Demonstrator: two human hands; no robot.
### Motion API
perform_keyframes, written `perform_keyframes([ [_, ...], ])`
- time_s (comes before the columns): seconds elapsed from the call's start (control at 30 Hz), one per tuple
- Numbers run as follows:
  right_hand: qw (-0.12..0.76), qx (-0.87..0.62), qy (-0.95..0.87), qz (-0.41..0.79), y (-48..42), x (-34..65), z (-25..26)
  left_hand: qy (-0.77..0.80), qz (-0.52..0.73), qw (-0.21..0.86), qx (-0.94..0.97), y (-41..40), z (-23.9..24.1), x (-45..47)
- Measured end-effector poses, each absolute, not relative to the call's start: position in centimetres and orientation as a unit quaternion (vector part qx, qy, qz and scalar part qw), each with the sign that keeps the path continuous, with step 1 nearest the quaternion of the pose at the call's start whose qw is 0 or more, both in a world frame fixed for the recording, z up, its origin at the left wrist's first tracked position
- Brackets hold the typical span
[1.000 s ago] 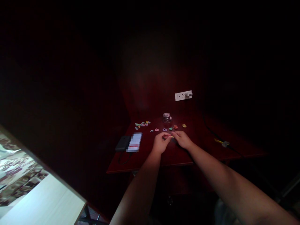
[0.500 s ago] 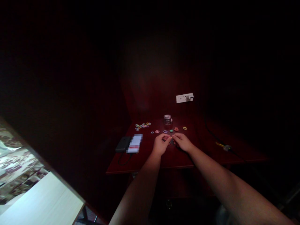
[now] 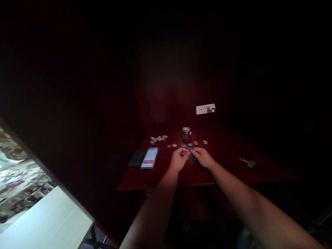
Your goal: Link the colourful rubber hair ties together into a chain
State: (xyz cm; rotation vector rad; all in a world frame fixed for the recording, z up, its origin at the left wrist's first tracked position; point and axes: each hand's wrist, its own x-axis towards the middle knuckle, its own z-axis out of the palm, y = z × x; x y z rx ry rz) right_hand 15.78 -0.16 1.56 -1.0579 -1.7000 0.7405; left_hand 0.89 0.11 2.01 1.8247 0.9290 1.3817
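Note:
My left hand (image 3: 178,160) and my right hand (image 3: 203,158) meet fingertip to fingertip just above the dark red table. Both are closed in a pinch, and whatever lies between the fingers is too small and hidden to name. Just beyond them runs a row of small coloured ring-shaped pieces: a light blue ring (image 3: 169,146), pink rings (image 3: 174,145), purple rings (image 3: 183,146), green rings (image 3: 190,145), red rings (image 3: 195,143) and yellow rings (image 3: 205,142). A loose pile of mixed coloured rings (image 3: 158,139) lies at the back left.
Behind the row stands a clear lidded jar (image 3: 186,133). A phone (image 3: 149,158) lies left of my hands beside a black box-like device (image 3: 136,158) with a cable. A wall socket (image 3: 205,109) holds a plug. To the right lies a yellow-tipped cable (image 3: 251,164).
The view has shifted slightly. Both hands keep nearly the same pinch; a small yellowish bit that showed between the fingertips is no longer visible.

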Motion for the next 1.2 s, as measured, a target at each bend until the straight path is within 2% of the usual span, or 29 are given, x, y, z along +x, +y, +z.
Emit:
perform_keyframes([
  [0.37, 0.476, -0.429, -0.702, 0.310, -0.55, 15.88, 1.87, 0.350, 0.504, 0.366, 0.700, 0.62, 1.39, 0.97],
  [0.73, 0.524, -0.403, -0.663, 0.352, -0.31, 15.62, 1.33, 0.373, 0.507, 0.330, 0.704, 0.61, 1.40, 0.88],
  [1.2, 0.538, -0.422, -0.651, 0.330, 0.15, 16.00, 1.20, 0.380, 0.508, 0.331, 0.699, 0.97, 1.16, 0.85],
])
